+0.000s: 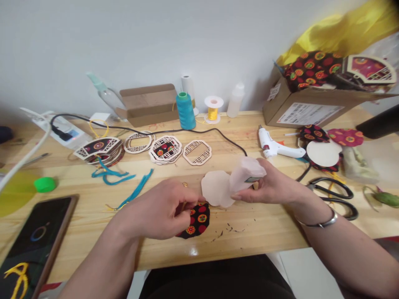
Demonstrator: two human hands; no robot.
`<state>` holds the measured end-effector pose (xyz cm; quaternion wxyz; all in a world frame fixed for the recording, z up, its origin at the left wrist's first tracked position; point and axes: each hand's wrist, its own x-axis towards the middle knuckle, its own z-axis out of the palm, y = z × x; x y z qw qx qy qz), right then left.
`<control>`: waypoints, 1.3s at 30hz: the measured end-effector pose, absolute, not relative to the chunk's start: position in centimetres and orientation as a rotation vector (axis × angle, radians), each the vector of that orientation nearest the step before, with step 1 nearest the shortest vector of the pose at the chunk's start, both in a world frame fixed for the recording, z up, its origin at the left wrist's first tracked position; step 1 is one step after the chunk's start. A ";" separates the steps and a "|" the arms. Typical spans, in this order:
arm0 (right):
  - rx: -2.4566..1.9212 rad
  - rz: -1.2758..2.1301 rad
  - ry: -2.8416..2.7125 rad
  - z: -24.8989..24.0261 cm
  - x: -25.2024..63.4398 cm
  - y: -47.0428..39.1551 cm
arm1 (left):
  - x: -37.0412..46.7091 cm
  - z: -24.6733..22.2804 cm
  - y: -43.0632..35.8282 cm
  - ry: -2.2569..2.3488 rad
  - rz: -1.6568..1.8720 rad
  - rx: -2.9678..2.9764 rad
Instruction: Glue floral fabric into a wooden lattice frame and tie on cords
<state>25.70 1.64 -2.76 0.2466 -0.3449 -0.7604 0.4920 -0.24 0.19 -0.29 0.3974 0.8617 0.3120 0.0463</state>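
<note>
My right hand (269, 182) is wrapped round a white bottle (246, 172), tilted over a cream scalloped piece (215, 187) on the table. The bottle's far end is hidden. My left hand (168, 209) has its fingers curled in, with one fingertip at the lower left edge of the cream piece. Below that hand lies a black fabric piece with red and orange flowers (199, 220), partly covered by the fingers. Whether the left fingers pinch anything is hidden. Dark scraps (226, 230) are scattered on the wood nearby.
Wooden lattice frames (197, 152) lie behind the hands. A glue gun (276, 145) and black-handled scissors (335, 189) are at the right, near a cardboard box (299, 108). Blue thread (185, 111) stands by the wall. A phone (40, 236) lies at the left.
</note>
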 end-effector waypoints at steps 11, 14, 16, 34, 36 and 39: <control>-1.034 1.233 -2.118 -2.5 26.6 2.1 | -0.3 -0.4 0.3 0.772 0.078 2.168; -1.056 1.188 -2.103 -2.4 26.9 2.2 | -0.3 -0.3 0.3 0.781 0.092 2.166; -1.065 1.129 -2.035 -2.5 26.7 2.2 | -0.3 -0.3 0.3 0.774 0.087 2.168; -0.983 1.213 -1.961 -2.6 26.4 2.1 | -0.4 -0.4 0.3 0.779 0.097 2.164; -0.957 1.291 -1.805 -2.8 26.4 2.1 | -0.4 -0.4 0.3 0.777 0.104 2.159; -0.893 1.362 -1.523 -3.2 26.4 2.3 | -0.5 -0.5 0.2 0.803 0.173 2.166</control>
